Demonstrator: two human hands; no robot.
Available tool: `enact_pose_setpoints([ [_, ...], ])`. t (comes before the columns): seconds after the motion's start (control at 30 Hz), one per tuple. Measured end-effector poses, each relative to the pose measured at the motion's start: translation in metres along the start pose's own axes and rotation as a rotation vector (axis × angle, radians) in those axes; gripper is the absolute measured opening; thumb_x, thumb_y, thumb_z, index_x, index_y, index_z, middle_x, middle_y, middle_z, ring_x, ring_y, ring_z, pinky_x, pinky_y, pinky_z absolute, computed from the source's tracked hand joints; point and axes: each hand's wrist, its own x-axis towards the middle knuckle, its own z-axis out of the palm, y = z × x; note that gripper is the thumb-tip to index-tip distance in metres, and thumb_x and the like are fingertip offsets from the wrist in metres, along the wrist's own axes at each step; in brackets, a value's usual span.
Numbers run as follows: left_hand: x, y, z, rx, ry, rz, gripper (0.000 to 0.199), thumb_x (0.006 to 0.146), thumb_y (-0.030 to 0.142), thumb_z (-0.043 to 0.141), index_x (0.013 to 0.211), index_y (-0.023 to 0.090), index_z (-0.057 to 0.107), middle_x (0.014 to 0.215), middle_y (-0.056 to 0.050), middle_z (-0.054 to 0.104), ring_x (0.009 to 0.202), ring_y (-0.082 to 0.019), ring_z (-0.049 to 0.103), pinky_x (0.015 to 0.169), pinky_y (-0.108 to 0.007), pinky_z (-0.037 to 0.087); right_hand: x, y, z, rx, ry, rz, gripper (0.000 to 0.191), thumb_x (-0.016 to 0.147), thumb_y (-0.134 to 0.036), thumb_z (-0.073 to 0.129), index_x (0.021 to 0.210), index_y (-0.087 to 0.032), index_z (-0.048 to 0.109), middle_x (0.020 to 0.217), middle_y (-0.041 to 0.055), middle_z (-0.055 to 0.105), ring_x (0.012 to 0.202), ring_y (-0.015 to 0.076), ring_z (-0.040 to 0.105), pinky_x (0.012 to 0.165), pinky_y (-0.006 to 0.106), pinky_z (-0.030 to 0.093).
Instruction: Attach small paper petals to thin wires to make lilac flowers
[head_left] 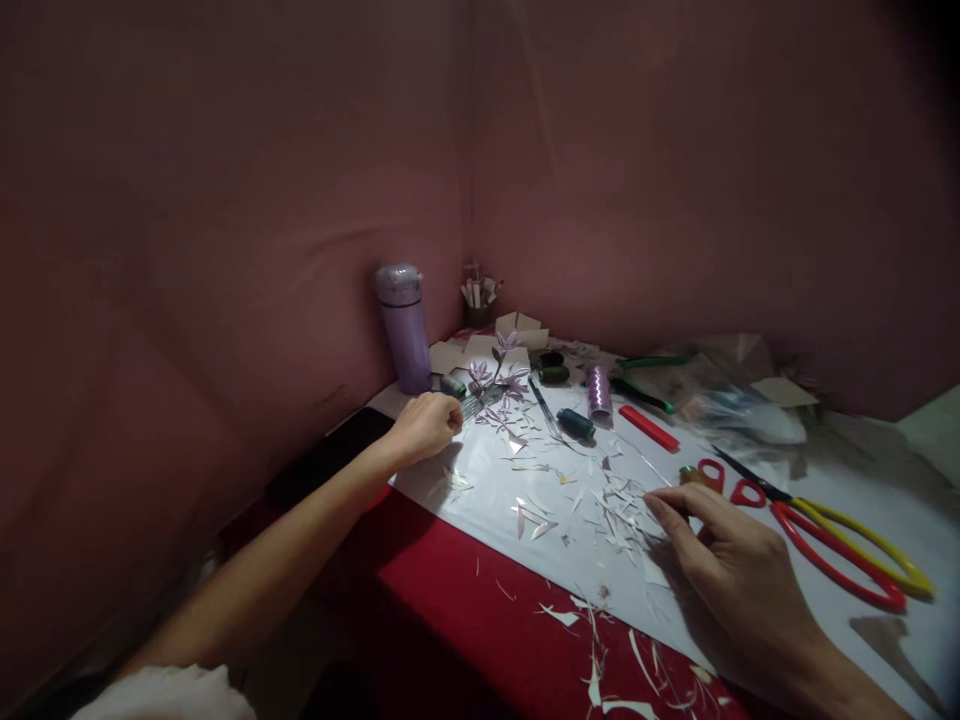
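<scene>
The left hand (pixel 426 428) was pinching the thin stems (pixel 471 406) of the lilac flowers (pixel 513 380), near the left edge of the tabletop (pixel 450 565) and toward its back corner. The blooms stood out beyond the fingertips, over the white sheet (pixel 495 490). A firm, narrow grip low on the stems looked right there: it left the petals uncrushed, and the stems seemed likely to fan or roll if the fingers slackened.

The right hand (pixel 731 555), nearer the right side, had thumb and forefinger pressed together, seemingly on the fine pale thread (pixel 643 456) that ran toward it from the lilac spool (pixel 598 392). Whatever lay between those fingertips was too small to be sure of. Light, even tension seemed best: too slack and the thread could have looped into the paper scraps (pixel 619 515) just beside it, too hard and the upright spool could have tipped.

The thread also called for a path free of the red scissors (pixel 711 478) and the dark green spool (pixel 576 424), which lay close by. Moving the right hand slowly and holding the left steady as an anchor would have suited such springy stems, with the petals facing away from the fingers.
</scene>
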Motion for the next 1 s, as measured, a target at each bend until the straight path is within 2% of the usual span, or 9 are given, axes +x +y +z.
enact_pose_setpoints([
  [0.13,0.000,-0.003,-0.004,0.080,-0.010,-0.061,0.016,0.070,0.015,0.053,0.075,0.017,0.068,0.078,-0.006,0.068,0.072,-0.017,0.060,0.060,-0.025,0.037,0.001,0.003,0.002,-0.019,0.016,-0.036,0.019,0.087,-0.036,0.050,0.081,-0.022,0.061,0.080,0.0019,0.064,0.070,0.0175,0.059,0.064,0.030,0.043],
  [0.33,-0.005,-0.004,0.001,0.175,-0.058,-0.108,0.015,0.072,0.029,0.059,0.074,0.016,0.067,0.082,-0.009,0.068,0.080,-0.022,0.061,0.065,-0.027,0.040,0.002,0.005,0.006,-0.030,0.007,-0.100,0.018,0.087,-0.035,0.050,0.080,-0.021,0.060,0.079,0.0022,0.064,0.068,0.0176,0.058,0.062,0.031,0.043],
  [0.47,-0.003,-0.006,0.001,0.203,-0.095,-0.102,0.015,0.075,0.025,0.054,0.076,0.016,0.066,0.083,-0.009,0.068,0.080,-0.021,0.062,0.063,-0.026,0.040,0.001,0.007,0.007,-0.026,0.017,-0.118,0.018,0.087,-0.034,0.050,0.079,-0.021,0.060,0.078,0.0025,0.065,0.069,0.0184,0.059,0.062,0.031,0.043],
  [0.6,-0.005,-0.004,-0.008,0.268,-0.092,-0.084,0.016,0.077,0.019,0.050,0.077,0.016,0.065,0.085,-0.011,0.067,0.084,-0.023,0.061,0.066,-0.028,0.040,0.001,0.011,0.008,-0.033,0.019,-0.125,0.017,0.086,-0.034,0.051,0.081,-0.021,0.061,0.079,0.0026,0.065,0.071,0.0188,0.060,0.063,0.032,0.044],
  [0.83,-0.031,0.004,-0.021,0.415,0.029,-0.112,0.028,0.079,0.005,0.038,0.094,0.011,0.060,0.091,-0.017,0.063,0.091,-0.028,0.056,0.074,-0.036,0.040,0.002,0.010,0.007,-0.035,0.006,-0.114,0.017,0.086,-0.035,0.051,0.081,-0.022,0.061,0.079,0.0021,0.066,0.071,0.0184,0.060,0.062,0.031,0.044],
  [0.9,-0.039,0.002,-0.025,0.444,0.043,-0.091,0.029,0.078,0.002,0.037,0.090,0.012,0.061,0.085,-0.015,0.063,0.089,-0.027,0.055,0.076,-0.036,0.039,0.001,0.010,0.006,-0.038,-0.004,-0.099,0.017,0.086,-0.035,0.051,0.081,-0.022,0.061,0.080,0.0019,0.066,0.070,0.0183,0.060,0.061,0.031,0.044],
  [1.0,-0.050,-0.006,-0.033,0.481,0.017,0.002,0.024,0.075,0.003,0.041,0.072,0.015,0.062,0.077,-0.011,0.063,0.087,-0.026,0.054,0.072,-0.034,0.039,0.000,0.011,0.005,-0.046,-0.009,-0.084,0.017,0.086,-0.035,0.052,0.083,-0.022,0.062,0.081,0.0018,0.066,0.070,0.0181,0.060,0.061,0.031,0.044],
])
